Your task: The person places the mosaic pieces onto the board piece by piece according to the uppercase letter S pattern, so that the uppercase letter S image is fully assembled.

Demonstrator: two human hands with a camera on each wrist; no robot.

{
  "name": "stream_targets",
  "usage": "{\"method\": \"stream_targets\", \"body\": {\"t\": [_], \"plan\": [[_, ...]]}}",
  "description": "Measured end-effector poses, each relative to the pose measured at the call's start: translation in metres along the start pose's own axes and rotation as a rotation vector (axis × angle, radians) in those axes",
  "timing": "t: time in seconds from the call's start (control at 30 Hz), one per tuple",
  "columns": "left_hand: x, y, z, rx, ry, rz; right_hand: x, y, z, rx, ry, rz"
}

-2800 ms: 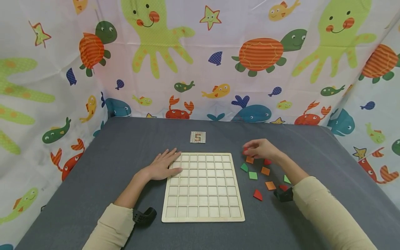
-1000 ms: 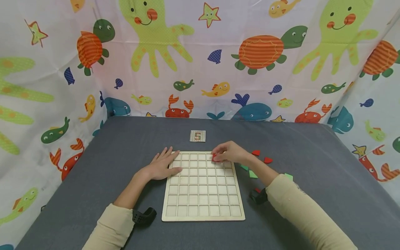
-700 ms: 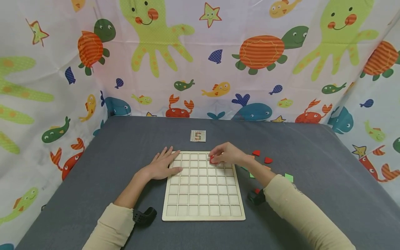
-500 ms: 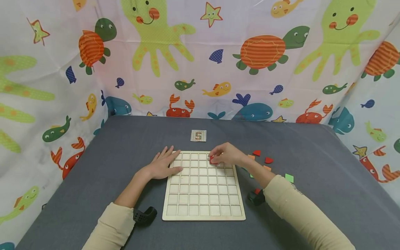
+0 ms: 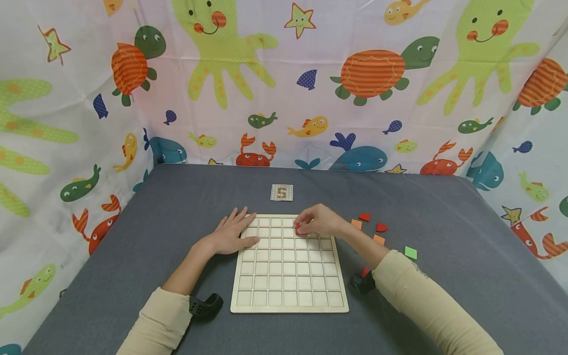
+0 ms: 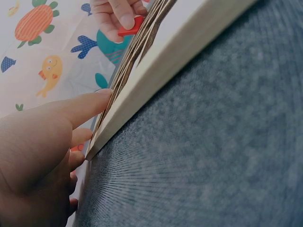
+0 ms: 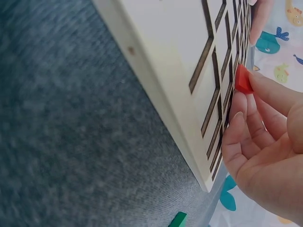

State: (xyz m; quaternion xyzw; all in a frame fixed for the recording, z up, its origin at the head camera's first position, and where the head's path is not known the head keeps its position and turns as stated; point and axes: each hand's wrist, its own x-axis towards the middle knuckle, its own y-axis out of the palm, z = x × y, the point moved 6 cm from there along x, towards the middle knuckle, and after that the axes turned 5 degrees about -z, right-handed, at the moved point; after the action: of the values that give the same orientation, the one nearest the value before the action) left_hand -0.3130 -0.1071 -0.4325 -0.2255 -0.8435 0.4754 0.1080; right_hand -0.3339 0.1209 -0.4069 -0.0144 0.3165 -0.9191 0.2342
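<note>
While the left hand (image 5: 232, 235), fingers spread, rests on the upper-left corner of the pale wooden gridded board (image 5: 289, 310), lower centre of head view, the right hand (image 5: 321, 220) pinches a flat red piece (image 7: 243, 79) at the board's upper right; seating unclear.

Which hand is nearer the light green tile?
Right. The right hand, pinching a red piece, is left of the light green tile; the left hand, touching the board, is farther left.
</note>
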Motion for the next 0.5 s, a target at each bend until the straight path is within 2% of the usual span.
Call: {"method": "stream_targets", "body": {"t": [0.27,0.5], "plan": [[0.0007,0.0011,0.0013,-0.003,0.006,0.003,-0.0007,0.0006,-0.0024,-0.002,-0.03,0.001],[0.0011,0.0019,0.002,-0.001,0.019,-0.003,-0.0022,-0.0006,-0.0018,0.014,-0.021,-0.014]]}}
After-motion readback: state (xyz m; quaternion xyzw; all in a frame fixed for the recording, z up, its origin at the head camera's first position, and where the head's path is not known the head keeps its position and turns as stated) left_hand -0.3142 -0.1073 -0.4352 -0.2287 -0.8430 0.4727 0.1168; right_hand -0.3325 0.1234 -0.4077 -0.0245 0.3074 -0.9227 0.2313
